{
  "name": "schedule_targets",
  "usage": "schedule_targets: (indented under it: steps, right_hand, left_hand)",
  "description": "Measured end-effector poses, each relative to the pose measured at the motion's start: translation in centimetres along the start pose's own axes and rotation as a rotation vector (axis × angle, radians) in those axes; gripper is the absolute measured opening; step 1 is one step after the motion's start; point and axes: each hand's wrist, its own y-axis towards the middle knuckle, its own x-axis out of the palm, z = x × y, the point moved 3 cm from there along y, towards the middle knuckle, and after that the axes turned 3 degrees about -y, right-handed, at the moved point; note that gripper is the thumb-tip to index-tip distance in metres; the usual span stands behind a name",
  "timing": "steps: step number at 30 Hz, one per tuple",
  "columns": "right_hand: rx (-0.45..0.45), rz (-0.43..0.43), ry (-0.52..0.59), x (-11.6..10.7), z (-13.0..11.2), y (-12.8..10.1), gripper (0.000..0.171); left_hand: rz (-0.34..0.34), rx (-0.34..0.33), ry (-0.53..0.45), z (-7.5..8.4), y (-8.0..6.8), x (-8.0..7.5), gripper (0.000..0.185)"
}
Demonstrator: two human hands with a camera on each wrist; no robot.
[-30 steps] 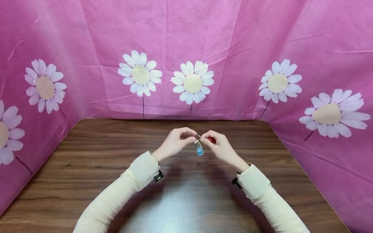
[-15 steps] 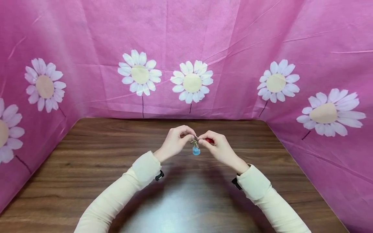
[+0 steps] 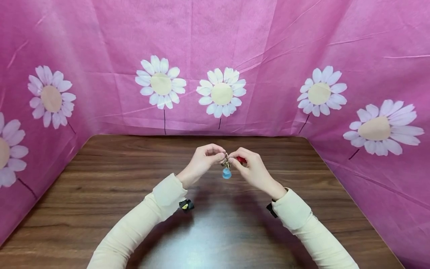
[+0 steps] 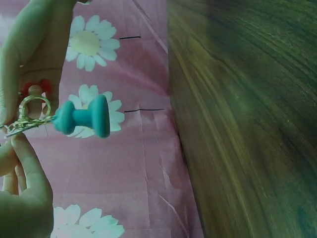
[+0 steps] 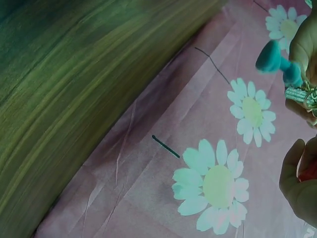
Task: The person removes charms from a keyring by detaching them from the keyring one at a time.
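Both hands meet above the middle of the wooden table (image 3: 100,186), working a small metal key ring (image 3: 226,161). My left hand (image 3: 205,160) pinches the ring from the left, and my right hand (image 3: 250,166) pinches it from the right while holding a red piece (image 3: 241,159). A blue dumbbell-shaped charm (image 3: 226,173) hangs below the ring. In the left wrist view the ring (image 4: 33,110) and the teal-looking charm (image 4: 84,117) show beside the fingers (image 4: 27,168). The right wrist view catches the charm (image 5: 277,60) at the top right.
Pink cloth printed with white daisies (image 3: 221,93) walls the table at the back and on both sides. Cream sleeves (image 3: 141,220) cover both forearms. Bare table surface lies all around the hands.
Both hands have shifted slightly up and away from me with the ring. The blue charm has swung a little left beneath it.
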Motion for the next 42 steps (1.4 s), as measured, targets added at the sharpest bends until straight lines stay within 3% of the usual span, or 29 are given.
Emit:
schedule_targets:
  steps: [3,7,11,17,19,23,28,30,36,42]
  right_hand:
    - [0.059,-0.033,0.018,0.2,-0.1,0.0,0.004]
    - [0.157,-0.073,0.054,0.1,-0.8,0.0,0.005]
    - [0.231,-0.089,0.077,-0.6,-2.4,0.2,0.006]
    - [0.259,-0.109,0.098,-1.1,-3.6,0.3,0.007]
    - [0.259,-0.107,0.111,-1.0,-3.6,0.3,0.007]
    - [0.247,-0.093,0.15,-0.7,-2.6,0.1,0.007]
    - [0.201,-0.078,0.185,-0.3,-0.8,-0.1,0.007]
    - [0.187,-0.074,0.172,-0.4,-0.8,-0.1,0.007]
    - [0.143,-0.066,0.125,-0.2,-1.2,0.0,0.006]
    - [0.161,-0.095,0.124,0.3,-1.1,-0.2,0.005]
  left_hand:
    - [-0.014,-0.015,-0.003,-0.1,-0.1,0.1,0.019]
    - [-0.031,0.071,0.092,0.2,-0.2,0.1,0.018]
    - [-0.042,0.243,0.256,0.9,-0.5,0.2,0.016]
    - [-0.037,0.583,0.489,1.8,-0.7,0.5,0.009]
    - [-0.015,0.635,0.519,1.9,-0.9,0.5,0.007]
    - [0.046,0.583,0.494,3.5,-1.8,1.0,0.007]
    - [0.091,0.427,0.394,2.9,-1.5,0.6,0.007]
    - [0.091,0.364,0.34,2.0,-0.8,0.3,0.008]
    - [0.067,0.223,0.226,1.7,-0.6,0.3,0.011]
    - [0.024,0.149,0.22,1.4,-1.0,0.4,0.015]
